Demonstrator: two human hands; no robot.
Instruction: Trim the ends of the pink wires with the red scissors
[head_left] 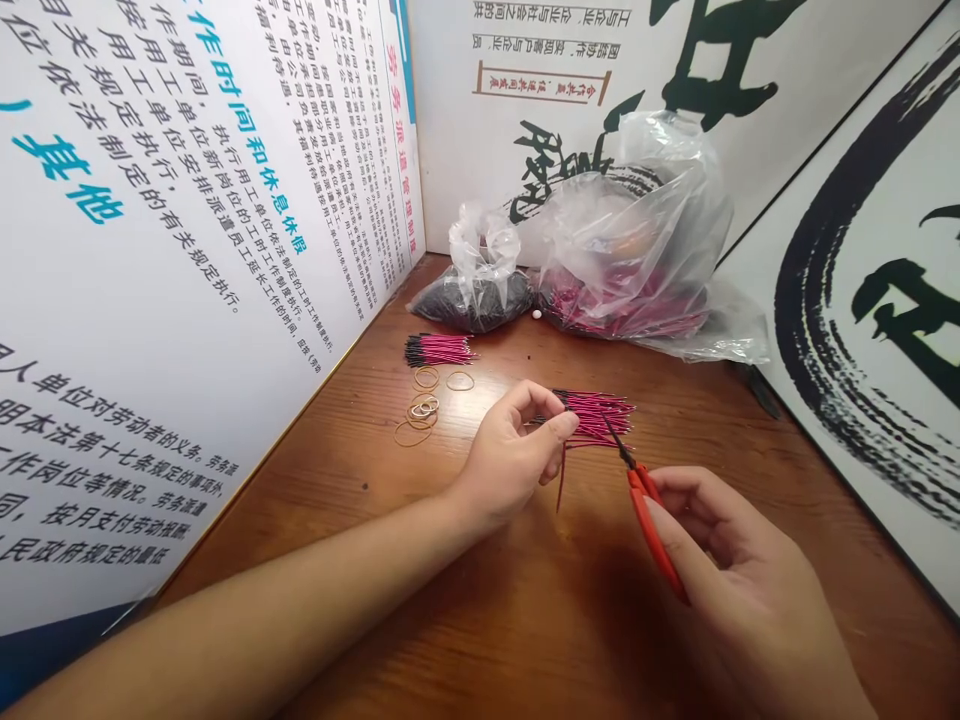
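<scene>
My left hand [517, 445] pinches a thin dark red wire [561, 482], which hangs down below the fingertips. Its upper end is hidden by my thumb and finger. In my right hand [739, 570] I hold red-handled scissors [651, 525], their dark narrow blades pointing up and left. The blade tips lie over the right part of a pile of pink wires [600, 412] on the table, a little to the right of my left hand. That hand covers the pile's left end.
A second bundle of pink wires with black ends [441, 349] lies further back left. Several rubber bands [414, 433] are in front of it. A bag of black pieces [476, 300] and a larger plastic bag of pink wires [630, 290] stand at the back. Printed panels [225, 200] border the wooden table [465, 620].
</scene>
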